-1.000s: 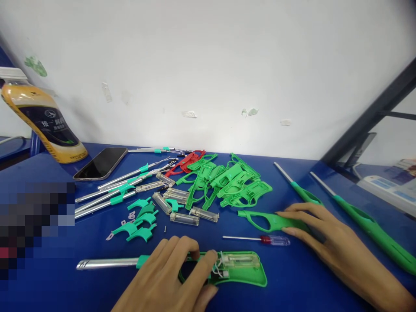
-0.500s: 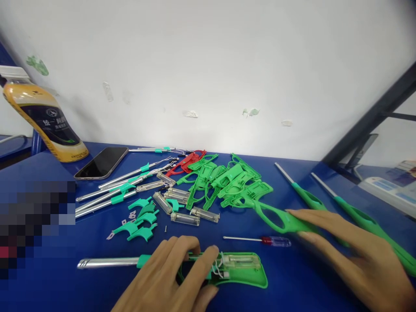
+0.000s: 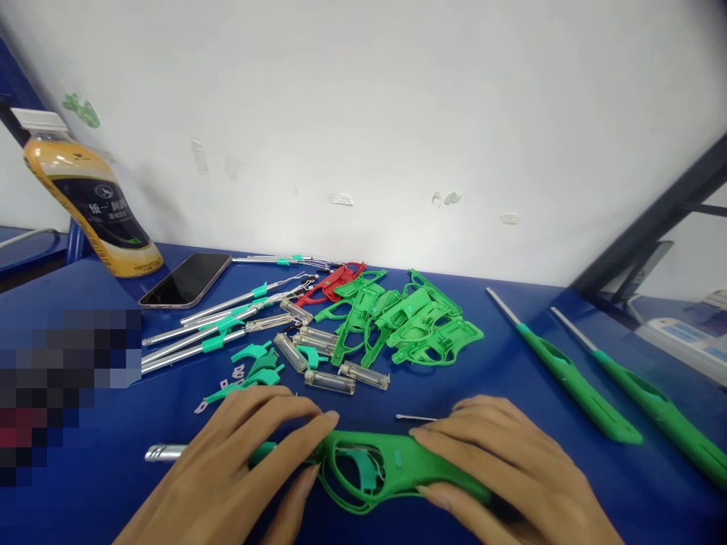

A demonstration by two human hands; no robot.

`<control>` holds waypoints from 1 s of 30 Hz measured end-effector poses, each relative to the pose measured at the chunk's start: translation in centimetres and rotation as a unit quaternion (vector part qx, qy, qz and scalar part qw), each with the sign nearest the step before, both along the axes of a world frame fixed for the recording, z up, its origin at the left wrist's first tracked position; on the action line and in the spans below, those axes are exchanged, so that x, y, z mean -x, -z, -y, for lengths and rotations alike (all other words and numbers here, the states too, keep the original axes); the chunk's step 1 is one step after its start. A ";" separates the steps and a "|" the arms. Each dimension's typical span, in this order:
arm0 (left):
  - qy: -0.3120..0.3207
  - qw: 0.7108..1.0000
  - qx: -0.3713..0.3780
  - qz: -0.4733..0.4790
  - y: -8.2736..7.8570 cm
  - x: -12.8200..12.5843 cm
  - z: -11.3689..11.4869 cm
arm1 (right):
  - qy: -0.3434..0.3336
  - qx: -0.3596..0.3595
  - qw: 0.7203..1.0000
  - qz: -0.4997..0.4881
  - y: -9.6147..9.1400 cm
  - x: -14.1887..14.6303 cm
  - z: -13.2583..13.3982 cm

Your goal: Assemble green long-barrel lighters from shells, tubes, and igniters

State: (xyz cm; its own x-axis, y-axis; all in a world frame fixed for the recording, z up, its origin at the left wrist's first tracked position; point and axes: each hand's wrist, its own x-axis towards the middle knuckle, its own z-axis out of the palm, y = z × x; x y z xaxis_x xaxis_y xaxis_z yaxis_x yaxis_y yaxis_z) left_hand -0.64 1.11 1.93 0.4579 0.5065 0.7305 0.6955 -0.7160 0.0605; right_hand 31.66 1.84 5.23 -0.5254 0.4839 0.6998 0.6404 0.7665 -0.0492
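Note:
A green lighter casing (image 3: 397,463) lies across the front of the table over the other half with its works, a teal trigger (image 3: 363,468) showing through the opening. My left hand (image 3: 244,462) grips the casing's front end beside the metal tube (image 3: 164,453), whose tip sticks out to the left. My right hand (image 3: 505,462) is closed around the handle end, thumb below and fingers on top. The join at the handle is hidden under my right hand. Behind it a screwdriver shaft (image 3: 416,417) shows; its handle is covered.
Green casing halves (image 3: 420,318) and a red one (image 3: 335,284) are piled behind, with clear fuel tanks (image 3: 329,381), teal triggers (image 3: 264,371) and metal tubes (image 3: 198,333) to their left. Two long lighters (image 3: 579,386) lie right. A phone (image 3: 187,280) and bottle (image 3: 99,204) stand back left.
My right hand has brought the green casing half from the right down onto the assembled half. My left hand has shifted left to the front end of the casing.

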 end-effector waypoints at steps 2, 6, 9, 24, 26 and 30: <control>0.013 1.000 0.011 -0.009 -0.1 0.2 -0.1 | -0.002 0.005 1.000 -0.001 0.1 0.1 -0.1; 0.030 0.998 0.038 -0.028 0.0 0.7 0.0 | -0.010 0.010 1.000 0.005 0.4 0.3 -0.2; 0.008 0.997 0.060 -0.050 0.3 0.6 -0.1 | -0.013 0.024 0.999 0.020 0.8 0.3 -0.2; 0.034 0.995 0.071 -0.054 1.9 1.8 0.1 | 0.006 0.062 0.998 0.016 1.1 0.4 0.1; 0.041 0.996 0.071 -0.044 2.0 1.7 0.1 | 0.004 0.072 0.997 0.014 1.2 0.4 0.2; 0.047 0.994 0.085 -0.043 1.6 1.3 0.1 | -0.004 0.082 0.996 0.023 1.3 0.4 0.3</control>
State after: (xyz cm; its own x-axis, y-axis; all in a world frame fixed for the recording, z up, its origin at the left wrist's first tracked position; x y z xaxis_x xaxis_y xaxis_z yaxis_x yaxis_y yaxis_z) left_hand -1.94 1.01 0.29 0.5662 0.5711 0.5944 0.6335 -0.7628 0.1295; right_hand 31.26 1.59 3.96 -0.5593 0.5859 0.5864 0.6388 0.7555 -0.1455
